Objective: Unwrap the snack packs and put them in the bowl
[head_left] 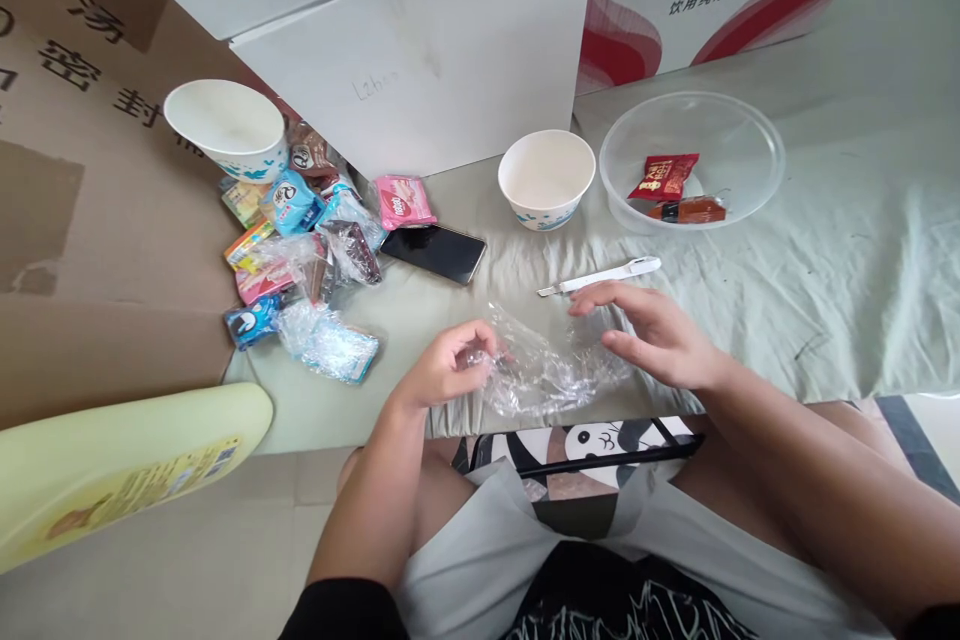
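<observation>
Green cloth, packets, phone, knife, paper bowl, clear bowl, plastic film

The clear film is crinkled, glossy plastic, the phone smooth and glossy, the cloth rumpled and matt.

The person wears a black top, and on its front there is a print of thin white lines, similar to jagged letters, difficult to read. The sleeves are also black. The shorts are loose and light grey. The left hand and right hand are bare.
</observation>
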The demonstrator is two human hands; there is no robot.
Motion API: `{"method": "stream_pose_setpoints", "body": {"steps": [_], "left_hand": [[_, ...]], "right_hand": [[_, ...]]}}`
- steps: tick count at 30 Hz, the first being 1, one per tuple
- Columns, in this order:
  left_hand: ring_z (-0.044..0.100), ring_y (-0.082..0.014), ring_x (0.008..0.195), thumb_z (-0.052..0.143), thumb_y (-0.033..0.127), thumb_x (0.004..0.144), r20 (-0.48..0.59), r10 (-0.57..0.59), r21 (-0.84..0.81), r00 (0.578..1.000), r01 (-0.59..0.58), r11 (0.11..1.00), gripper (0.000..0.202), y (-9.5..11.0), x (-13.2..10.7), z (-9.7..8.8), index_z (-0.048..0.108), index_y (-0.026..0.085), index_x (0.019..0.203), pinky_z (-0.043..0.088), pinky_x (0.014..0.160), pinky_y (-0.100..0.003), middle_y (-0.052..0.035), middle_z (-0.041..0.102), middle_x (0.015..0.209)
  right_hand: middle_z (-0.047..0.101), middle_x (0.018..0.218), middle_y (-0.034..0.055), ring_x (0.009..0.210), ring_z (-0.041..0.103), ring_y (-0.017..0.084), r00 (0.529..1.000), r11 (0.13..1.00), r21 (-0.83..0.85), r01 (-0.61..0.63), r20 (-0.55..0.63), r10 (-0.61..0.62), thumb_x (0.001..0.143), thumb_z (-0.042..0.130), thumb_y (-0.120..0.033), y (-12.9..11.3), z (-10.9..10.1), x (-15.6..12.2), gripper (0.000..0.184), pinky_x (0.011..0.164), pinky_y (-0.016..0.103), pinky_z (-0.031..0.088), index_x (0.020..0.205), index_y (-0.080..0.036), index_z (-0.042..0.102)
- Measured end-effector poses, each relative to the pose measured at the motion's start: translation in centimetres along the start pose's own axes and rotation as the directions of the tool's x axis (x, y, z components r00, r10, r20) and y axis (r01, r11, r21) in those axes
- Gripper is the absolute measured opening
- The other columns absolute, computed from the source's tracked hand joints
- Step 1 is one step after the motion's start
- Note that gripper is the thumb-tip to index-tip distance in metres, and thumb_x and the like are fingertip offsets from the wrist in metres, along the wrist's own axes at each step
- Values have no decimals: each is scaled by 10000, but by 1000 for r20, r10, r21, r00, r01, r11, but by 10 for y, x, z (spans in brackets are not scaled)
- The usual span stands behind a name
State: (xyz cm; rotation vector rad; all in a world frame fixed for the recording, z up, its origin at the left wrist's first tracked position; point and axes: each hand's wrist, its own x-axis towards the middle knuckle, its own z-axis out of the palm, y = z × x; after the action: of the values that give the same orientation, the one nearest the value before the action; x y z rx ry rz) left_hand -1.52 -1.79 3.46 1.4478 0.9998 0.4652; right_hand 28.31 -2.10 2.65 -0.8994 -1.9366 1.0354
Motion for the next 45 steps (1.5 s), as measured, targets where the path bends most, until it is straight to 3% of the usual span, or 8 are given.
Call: {"method": "stream_pose_setpoints", "body": {"steps": [3, 10, 15, 19, 25, 31, 39, 45], "left_hand": [[665, -198, 835, 696, 326, 748, 101, -8, -127, 995, 21, 992, 218, 3, 2, 5, 529, 193, 790, 486, 750, -296, -53, 688, 844], [395, -88, 548, 730, 420, 747, -296, -36, -100, 955, 7, 995, 297, -4, 10, 6, 537, 213, 837, 348, 534, -233, 48, 477, 674], [432, -79, 520, 760, 477, 746, -328, -59, -155, 943, 8, 988, 363, -7, 10, 5, 549, 220, 892, 381, 496, -225, 44, 518, 710], [499, -82, 542, 794, 501, 727, -242, -33, -202, 970, -17, 979, 410, -7, 10, 8, 560, 209, 894, 434, 497, -230, 24, 562, 780], [560, -74, 520, 795, 531, 731, -327, 11, -304, 945, -116, 946, 477, -12, 11, 1, 506, 227, 958, 437, 478, -225, 13, 594, 870], [714, -144, 870, 775, 623, 735, -436, 69, -234, 897, -187, 954, 755, -22, 19, 14, 324, 331, 1266, 589, 859, -345, -81, 609, 1275], [723, -142, 721, 719, 439, 877, -387, 119, -144, 914, -188, 972, 888, -26, 17, 47, 98, 318, 1499, 588, 766, -318, 8, 733, 901], [701, -173, 605, 622, 545, 927, -344, 21, -141, 939, -74, 987, 497, -19, 20, 42, 460, 244, 1289, 582, 619, -308, 7, 706, 710]], "right_hand": [[723, 1207, 106, 1085, 707, 222, 967, 978, 189, -83, 254, 33, 902, 679, -412, -8, 14, 1, 440, 906, 377, 583, 1272, -186, 605], [671, 671, -31, 533, 548, 101, 885, 943, 182, -278, 430, 178, 854, 705, -468, -13, 34, -2, 401, 533, 254, 450, 1095, -150, 668], [717, 1018, 101, 719, 629, 161, 968, 984, 120, -128, 233, 97, 818, 673, -682, -2, 34, -5, 747, 673, 327, 536, 1321, -138, 577], [647, 1301, 211, 1105, 672, 306, 975, 982, 8, -190, 117, 188, 803, 736, -559, -4, 42, -4, 810, 872, 436, 566, 1435, -144, 445], [741, 842, 22, 583, 595, 118, 888, 871, 235, -431, 284, 362, 909, 573, -331, -10, 47, -3, 483, 564, 267, 478, 1347, -176, 440], [707, 821, -2, 602, 591, 117, 876, 825, 323, -463, 28, 481, 882, 592, -323, -10, 51, -1, 544, 582, 273, 484, 1367, -200, 379], [703, 748, -20, 593, 627, 150, 869, 850, 249, -465, -54, 492, 905, 579, -343, -7, 52, -1, 669, 585, 302, 501, 1478, -197, 266], [761, 935, 60, 727, 715, 187, 938, 940, 121, -318, -107, 331, 940, 603, -386, -1, 53, -11, 704, 683, 352, 564, 1519, -208, 246]]}}
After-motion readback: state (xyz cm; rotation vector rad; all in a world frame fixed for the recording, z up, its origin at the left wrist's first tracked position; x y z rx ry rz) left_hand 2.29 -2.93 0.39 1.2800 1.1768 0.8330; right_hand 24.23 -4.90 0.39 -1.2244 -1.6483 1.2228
